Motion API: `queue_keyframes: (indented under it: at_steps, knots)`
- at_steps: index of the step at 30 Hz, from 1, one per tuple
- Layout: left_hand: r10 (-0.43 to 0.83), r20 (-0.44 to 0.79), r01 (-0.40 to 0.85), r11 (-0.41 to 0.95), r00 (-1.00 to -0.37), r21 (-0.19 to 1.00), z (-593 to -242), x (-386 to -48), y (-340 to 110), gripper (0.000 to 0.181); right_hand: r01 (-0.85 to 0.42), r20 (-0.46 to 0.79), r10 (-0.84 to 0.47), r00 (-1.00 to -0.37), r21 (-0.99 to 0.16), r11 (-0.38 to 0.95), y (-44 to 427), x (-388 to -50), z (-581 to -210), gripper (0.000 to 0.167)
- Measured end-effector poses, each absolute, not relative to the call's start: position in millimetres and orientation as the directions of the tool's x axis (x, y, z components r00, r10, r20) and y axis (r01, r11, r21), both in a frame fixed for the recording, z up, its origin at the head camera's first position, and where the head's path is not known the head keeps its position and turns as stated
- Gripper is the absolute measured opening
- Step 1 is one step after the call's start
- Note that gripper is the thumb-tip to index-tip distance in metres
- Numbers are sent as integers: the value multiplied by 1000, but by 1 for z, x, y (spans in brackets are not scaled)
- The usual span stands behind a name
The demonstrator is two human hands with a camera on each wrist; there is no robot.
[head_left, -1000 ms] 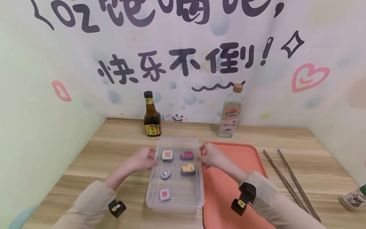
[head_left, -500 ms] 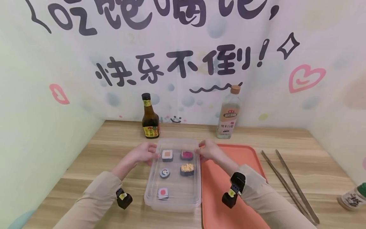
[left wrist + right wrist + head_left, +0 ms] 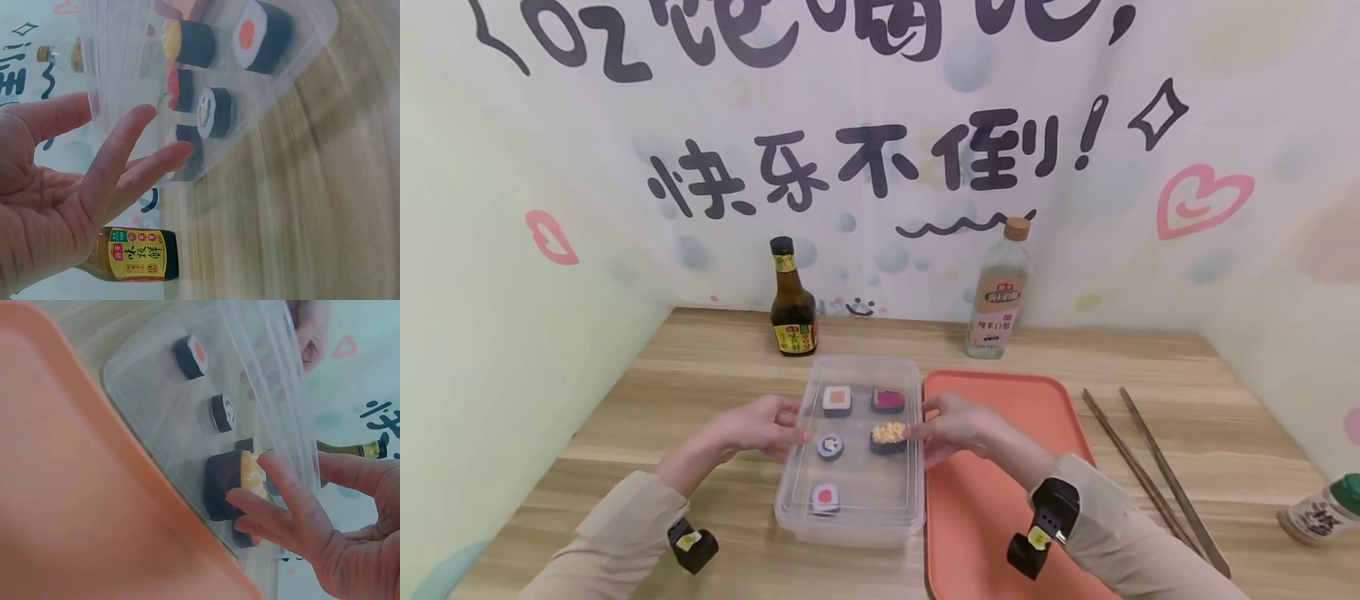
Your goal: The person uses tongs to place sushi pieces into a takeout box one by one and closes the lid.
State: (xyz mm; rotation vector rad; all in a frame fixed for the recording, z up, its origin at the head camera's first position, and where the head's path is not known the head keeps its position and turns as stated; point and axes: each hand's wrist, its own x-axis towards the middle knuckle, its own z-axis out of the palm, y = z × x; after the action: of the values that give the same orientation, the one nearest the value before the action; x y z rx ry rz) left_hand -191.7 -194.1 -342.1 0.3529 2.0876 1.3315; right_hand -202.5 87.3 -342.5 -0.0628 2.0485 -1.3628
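A lidded clear plastic container (image 3: 857, 492) stands on the table with several sushi pieces inside. Among them are rolls with orange and red centres and a yellow-topped piece (image 3: 889, 437). My left hand (image 3: 758, 427) lies at its left side, thumb over the lid's edge and fingers fairly straight along the wall. At the right side my right hand (image 3: 955, 427) mirrors this, its thumb on the lid (image 3: 265, 381) near the yellow-topped piece. In the left wrist view the fingers (image 3: 115, 162) spread beside the wall. Whether the lid is fully seated is unclear.
An orange tray (image 3: 985, 517) adjoins the container's right side. Metal tongs (image 3: 1157, 475) lie beyond it. A dark sauce bottle (image 3: 793, 308) and a clear vinegar bottle (image 3: 997, 300) stand at the back. A green-capped jar (image 3: 1322, 512) is at far right.
Both hands have moved along the container's sides toward its near end, from near the far corners to about the middle. The container stays in place.
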Motion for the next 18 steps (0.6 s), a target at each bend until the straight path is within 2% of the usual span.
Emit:
queue_keyframes:
  at_steps: [10,18]
  knots:
    - [515,-388,-144,450,-764,881,-344,-187,-194,53,310,-513,-384,-767,-822,478,86,-192,-343,68]
    - [586,-395,-167,405,-707,899,-347,-171,-194,60,347,-525,-455,-719,-838,421,86,-178,-349,76]
